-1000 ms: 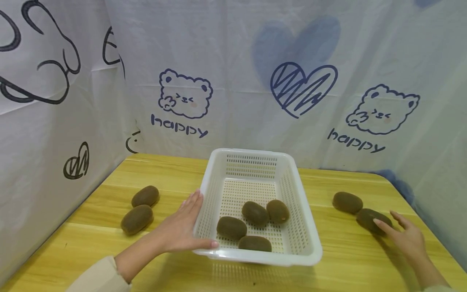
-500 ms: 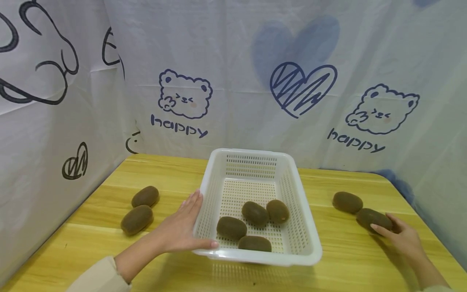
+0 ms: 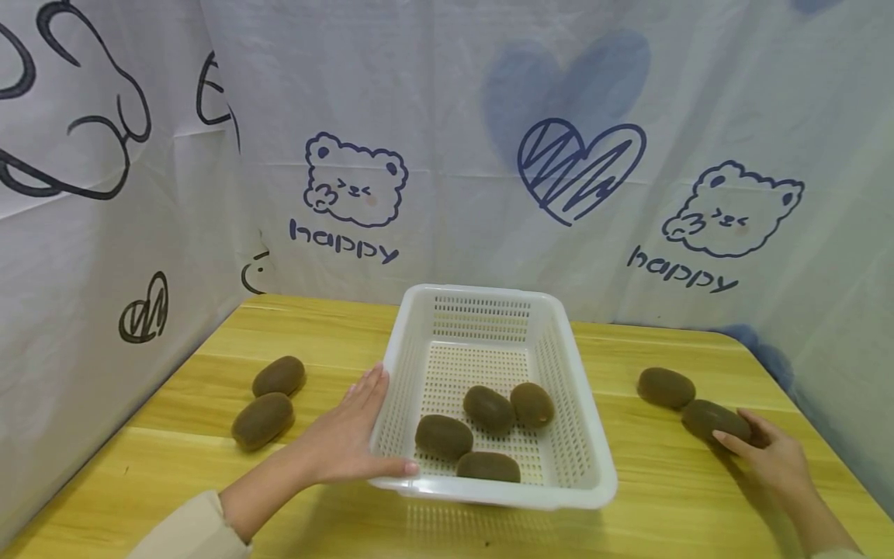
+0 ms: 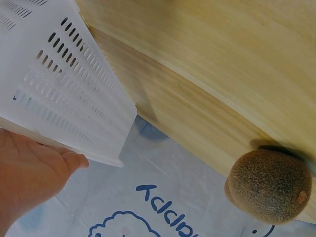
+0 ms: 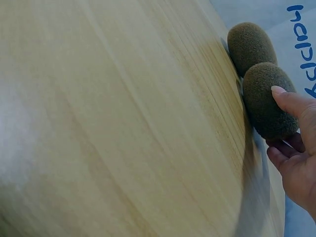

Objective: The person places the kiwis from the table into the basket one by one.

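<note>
Head view. A white slotted basket (image 3: pixel 497 404) stands at the middle of a wooden bench (image 3: pixel 168 458), with a printed cloth backdrop (image 3: pixel 447 155) of bears, hearts and the word "happy" hung behind and to either side.

The left hand (image 3: pixel 345 439) lies flat against the basket's left wall, fingers straight and thumb along the near rim; it presses the wall rather than grasping it. A beige sleeve (image 3: pixel 188 528) covers the forearm. The left wrist view shows the same palm (image 4: pixel 29 173) under the basket's edge (image 4: pixel 69 98).

Four kiwis lie inside the basket, near its front: one at front left (image 3: pixel 443 435), one at the front rim (image 3: pixel 488 466), and two touching behind them (image 3: pixel 489 408) (image 3: pixel 532 404).

The right hand (image 3: pixel 771 458) is at the right side of the bench, its fingers curled round the near kiwi (image 3: pixel 714 420), thumb on the near face and fingers behind. The right wrist view confirms the thumb tip (image 5: pixel 289 101) on the kiwi's skin (image 5: pixel 266 98). This kiwi rests on the bench. A second kiwi (image 3: pixel 666 387) lies just beside it, further back; the two appear to touch.

Two more kiwis lie well apart on the left of the bench, one nearer (image 3: pixel 262 420) and one behind it (image 3: pixel 278 376), close together.
</note>
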Demonstrator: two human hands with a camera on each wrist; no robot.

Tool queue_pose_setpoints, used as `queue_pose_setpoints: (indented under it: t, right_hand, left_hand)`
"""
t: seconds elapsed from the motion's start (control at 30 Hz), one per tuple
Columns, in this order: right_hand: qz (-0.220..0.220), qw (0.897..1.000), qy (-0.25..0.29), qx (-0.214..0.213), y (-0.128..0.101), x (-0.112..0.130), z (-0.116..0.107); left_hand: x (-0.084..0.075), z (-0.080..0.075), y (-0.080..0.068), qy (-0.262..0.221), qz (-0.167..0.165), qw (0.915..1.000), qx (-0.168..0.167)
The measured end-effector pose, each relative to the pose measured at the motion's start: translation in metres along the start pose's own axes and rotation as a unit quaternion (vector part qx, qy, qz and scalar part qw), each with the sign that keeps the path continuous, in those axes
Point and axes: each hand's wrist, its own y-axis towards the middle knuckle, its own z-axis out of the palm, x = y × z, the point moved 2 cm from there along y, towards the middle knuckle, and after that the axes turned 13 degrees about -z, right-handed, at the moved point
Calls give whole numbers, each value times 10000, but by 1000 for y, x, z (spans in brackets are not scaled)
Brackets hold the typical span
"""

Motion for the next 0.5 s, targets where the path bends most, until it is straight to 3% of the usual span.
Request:
queue_pose_setpoints:
  t: [0.23,0.33,0.5]
  right_hand:
    - [-62,9996,86,-265,-1,-4,0]
    - [-6,9992,310,-239,-1,-4,-2]
    - [90,9998,158,-46,0,-3,-7]
  left_hand:
    - [0,0,0,-27,-40,10000,6]
    - [0,0,0,-41,-42,10000,-5]
    - [0,1,1,-20,-31,10000,-28]
